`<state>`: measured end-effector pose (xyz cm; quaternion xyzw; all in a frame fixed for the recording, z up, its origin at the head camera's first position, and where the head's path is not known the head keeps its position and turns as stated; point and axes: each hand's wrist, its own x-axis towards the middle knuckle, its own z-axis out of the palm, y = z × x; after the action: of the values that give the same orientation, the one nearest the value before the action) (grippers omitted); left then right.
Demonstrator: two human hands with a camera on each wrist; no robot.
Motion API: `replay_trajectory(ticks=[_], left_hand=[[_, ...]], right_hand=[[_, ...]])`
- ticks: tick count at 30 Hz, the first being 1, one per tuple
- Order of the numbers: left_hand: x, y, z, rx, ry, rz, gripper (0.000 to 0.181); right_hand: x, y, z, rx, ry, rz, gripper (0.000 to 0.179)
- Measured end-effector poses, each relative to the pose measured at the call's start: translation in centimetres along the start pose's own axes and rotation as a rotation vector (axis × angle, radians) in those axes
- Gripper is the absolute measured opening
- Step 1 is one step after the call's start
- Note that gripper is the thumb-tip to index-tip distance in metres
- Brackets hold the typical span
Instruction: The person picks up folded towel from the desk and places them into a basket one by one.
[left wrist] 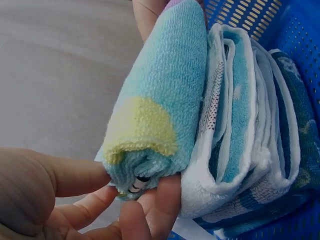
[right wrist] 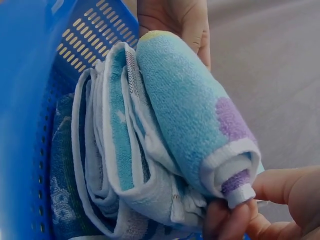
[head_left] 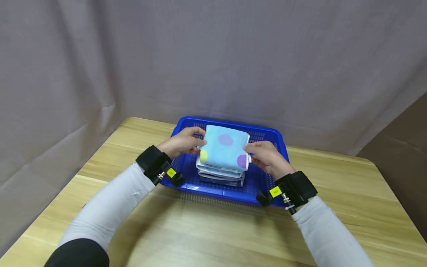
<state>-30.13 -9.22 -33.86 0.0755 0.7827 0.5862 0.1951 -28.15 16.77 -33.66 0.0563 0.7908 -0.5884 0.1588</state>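
A folded light blue towel (head_left: 222, 151) with purple and yellow dots lies on top of a stack of folded towels (head_left: 220, 177). My left hand (head_left: 183, 142) pinches its left edge, thumb on top and fingers beneath, as the left wrist view shows on the towel's rolled end (left wrist: 145, 165). At the opposite edge my right hand (head_left: 265, 157) pinches the towel near a purple dot, its fingers (right wrist: 235, 220) under the white border. Below, the stacked towels (right wrist: 115, 145) show white edges, with a dark blue one (right wrist: 62, 170) at the bottom.
A blue plastic basket (head_left: 230, 193) with slotted walls surrounds the stack. It stands on a light wooden table (head_left: 186, 230), near the back edge. Behind the table hangs a grey cloth (head_left: 233, 66).
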Motion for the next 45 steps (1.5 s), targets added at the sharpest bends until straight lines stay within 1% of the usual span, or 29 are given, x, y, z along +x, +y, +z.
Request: replay_trajectory(ticks=[4, 7, 11, 14, 16, 19, 22, 24, 26, 28, 29, 31, 33, 34, 36, 38, 40, 41, 43, 45], left_hand=[[0.9, 0.8, 0.5, 0.021, -0.045, 0.039, 0.029], [1.5, 1.2, 0.9, 0.034, -0.056, 0.039, 0.029], [2.1, 1.2, 1.0, 0.063, -0.053, 0.025, 0.03], [2.4, 1.1, 0.8, 0.084, -0.053, 0.031, 0.031], [2.4, 1.1, 0.5, 0.087, -0.042, 0.051, 0.032], [1.9, 1.4, -0.1, 0.07, -0.002, 0.103, 0.034], [0.7, 1.9, -0.9, 0.033, 0.05, 0.168, 0.037], [-0.3, 2.1, -1.3, 0.021, 0.067, 0.218, 0.036], [-1.4, 2.2, -1.5, 0.027, 0.068, 0.276, 0.033], [-2.7, 2.2, -1.4, 0.039, 0.073, 0.341, 0.029], [-3.4, 2.2, -1.3, 0.044, 0.083, 0.381, 0.026], [-4.7, 1.9, -0.9, 0.015, 0.116, 0.487, 0.02], [-6.6, 2.1, -0.2, -0.005, 0.166, 0.589, 0.015], [-7.3, 1.8, 0.1, -0.008, 0.197, 0.638, 0.011], [-8.5, 1.1, 0.7, -0.005, 0.257, 0.709, 0.009], [-9.6, 0.1, 1.3, 0.067, 0.314, 0.731, 0.01], [-9.9, -1.5, 1.7, 0.171, 0.342, 0.746, 0.012], [-10.2, -2.1, 2.0, 0.235, 0.341, 0.751, 0.014], [-10.7, -3.0, 2.4, 0.377, 0.31, 0.775, 0.017], [-11.1, -3.4, 2.6, 0.494, 0.267, 0.799, 0.021]], right_hand=[[-0.1, 0.2, -1.1, -0.009, 0.031, 0.024, 0.036], [0.0, 0.5, -1.8, 0.016, 0.036, 0.021, 0.038], [0.1, 0.9, -2.3, 0.056, 0.032, -0.01, 0.035], [0.2, 1.1, -2.5, 0.066, 0.036, -0.032, 0.032], [0.2, 1.0, -2.6, 0.056, 0.048, -0.052, 0.034], [0.0, 0.5, -2.9, 0.012, 0.078, -0.097, 0.044], [-0.5, 0.0, -3.3, -0.01, 0.115, -0.148, 0.056], [-1.2, -0.1, -3.7, 0.0, 0.142, -0.172, 0.058], [-2.0, 0.1, -4.0, 0.034, 0.154, -0.204, 0.054], [-3.0, 0.4, -4.3, 0.074, 0.161, -0.241, 0.045], [-3.6, 0.6, -4.4, 0.088, 0.169, -0.26, 0.041], [-4.8, 1.0, -4.6, 0.082, 0.212, -0.296, 0.035], [-6.3, 1.6, -4.5, 0.075, 0.276, -0.35, 0.031], [-7.1, 2.0, -4.3, 0.069, 0.314, -0.373, 0.029], [-8.7, 3.0, -3.9, 0.035, 0.388, -0.409, 0.026], [-10.1, 4.3, -3.4, 0.037, 0.437, -0.441, 0.024], [-11.2, 5.5, -2.8, -0.001, 0.487, -0.437, 0.023], [-11.7, 6.1, -2.4, -0.044, 0.504, -0.44, 0.022], [-12.3, 6.9, -1.7, -0.143, 0.523, -0.458, 0.021], [-12.7, 7.3, -1.3, -0.254, 0.53, -0.502, 0.021]])
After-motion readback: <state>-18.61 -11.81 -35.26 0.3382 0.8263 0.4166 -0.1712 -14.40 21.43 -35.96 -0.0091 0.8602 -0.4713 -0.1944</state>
